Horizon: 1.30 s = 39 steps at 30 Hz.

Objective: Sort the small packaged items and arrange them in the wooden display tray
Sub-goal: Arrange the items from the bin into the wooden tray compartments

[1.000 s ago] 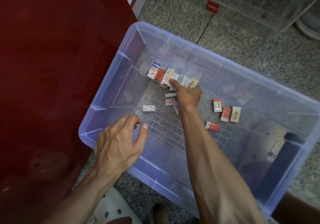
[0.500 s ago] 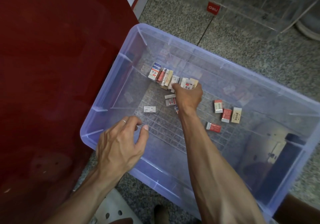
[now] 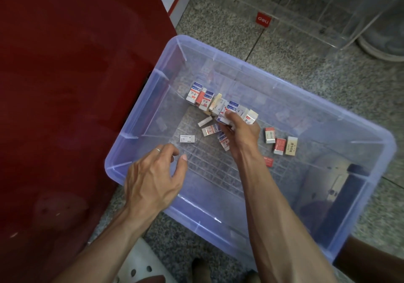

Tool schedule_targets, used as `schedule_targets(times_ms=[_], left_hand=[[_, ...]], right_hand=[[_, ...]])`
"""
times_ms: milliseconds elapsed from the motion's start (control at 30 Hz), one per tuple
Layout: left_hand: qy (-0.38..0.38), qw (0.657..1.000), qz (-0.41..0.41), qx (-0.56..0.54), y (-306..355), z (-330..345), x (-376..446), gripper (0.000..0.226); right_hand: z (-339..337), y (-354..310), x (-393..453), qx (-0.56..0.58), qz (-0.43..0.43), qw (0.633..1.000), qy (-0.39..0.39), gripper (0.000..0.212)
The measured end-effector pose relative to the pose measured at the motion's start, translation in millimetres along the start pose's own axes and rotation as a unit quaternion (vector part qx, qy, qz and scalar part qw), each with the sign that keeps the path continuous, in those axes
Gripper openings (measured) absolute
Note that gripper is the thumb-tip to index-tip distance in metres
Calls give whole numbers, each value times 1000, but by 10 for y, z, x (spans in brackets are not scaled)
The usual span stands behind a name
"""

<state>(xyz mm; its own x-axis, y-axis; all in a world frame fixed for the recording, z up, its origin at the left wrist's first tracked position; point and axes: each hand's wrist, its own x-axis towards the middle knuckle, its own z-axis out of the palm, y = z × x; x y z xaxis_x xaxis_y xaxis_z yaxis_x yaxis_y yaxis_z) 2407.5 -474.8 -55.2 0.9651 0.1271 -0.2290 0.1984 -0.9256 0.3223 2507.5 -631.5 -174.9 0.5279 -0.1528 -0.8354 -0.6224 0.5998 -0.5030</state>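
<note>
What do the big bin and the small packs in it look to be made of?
Bin: translucent bluish plastic, glossy, since the floor shows through its walls and the rim catches glare. Small packs: printed card or paper sleeves, matte, with crisp folded edges; contents hidden. The right hand grips one pack, which keeps its shape, so fairly stiff.

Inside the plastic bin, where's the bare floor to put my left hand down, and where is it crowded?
Bare: the bin floor nearest you, between the left hand and right forearm, and its near right end. Crowded: the far row of boxes around the right hand.
</note>
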Motion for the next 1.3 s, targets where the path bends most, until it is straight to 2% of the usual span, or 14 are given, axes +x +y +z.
schedule_targets(times_ms=[100, 200, 300, 400, 467, 567, 633, 733, 800, 967, 1067, 1100, 1200, 1300], left_hand=[[-7, 1000, -6, -2, 5, -16, 2, 35], [-32, 999, -12, -14, 3, -18, 9, 30], [-39, 993, -37, -104, 18, -98, 37, 19], [-23, 975, -100, -196, 101, -333, 22, 14], [1, 958, -135, -255, 149, -515, -71, 11], [55, 925, -162, -339, 209, -859, -328, 15], [83, 911, -169, -367, 224, -1075, -532, 15], [119, 894, -164, -399, 219, -1372, -869, 6], [153, 883, -163, -412, 176, -1558, -1112, 12], [229, 852, -177, -437, 14, -2000, -1710, 17], [280, 827, -181, -453, -107, -2244, -2022, 16], [294, 820, -180, -458, -152, -2324, -2113, 16], [308, 808, -167, -473, -268, -2568, -2363, 17], [300, 816, -122, -478, -380, -2814, -2603, 17]], right_hand=[[-50, -130, -297, -19, -22, 998, -61, 14], [-89, -244, -630, -26, -38, 992, -114, 19], [-100, -347, -970, -14, -51, 987, -151, 22], [-94, -429, -1306, -2, -66, 982, -176, 27], [-84, -476, -1530, 15, -67, 979, -190, 33], [-41, -532, -1890, 23, -74, 974, -212, 28], [2, -554, -2146, 24, -85, 969, -232, 27], [80, -558, -2552, 20, -101, 960, -260, 39], [130, -520, -2821, 1, -113, 952, -284, 30], [268, -330, -3529, -77, -123, 917, -372, 21], [368, -147, -3895, -115, -131, 892, -418, 41], [412, -89, -4011, -132, -134, 881, -434, 40], [562, 76, -4306, -194, -141, 837, -493, 25], [771, 243, -4580, -252, -158, 785, -544, 28]])
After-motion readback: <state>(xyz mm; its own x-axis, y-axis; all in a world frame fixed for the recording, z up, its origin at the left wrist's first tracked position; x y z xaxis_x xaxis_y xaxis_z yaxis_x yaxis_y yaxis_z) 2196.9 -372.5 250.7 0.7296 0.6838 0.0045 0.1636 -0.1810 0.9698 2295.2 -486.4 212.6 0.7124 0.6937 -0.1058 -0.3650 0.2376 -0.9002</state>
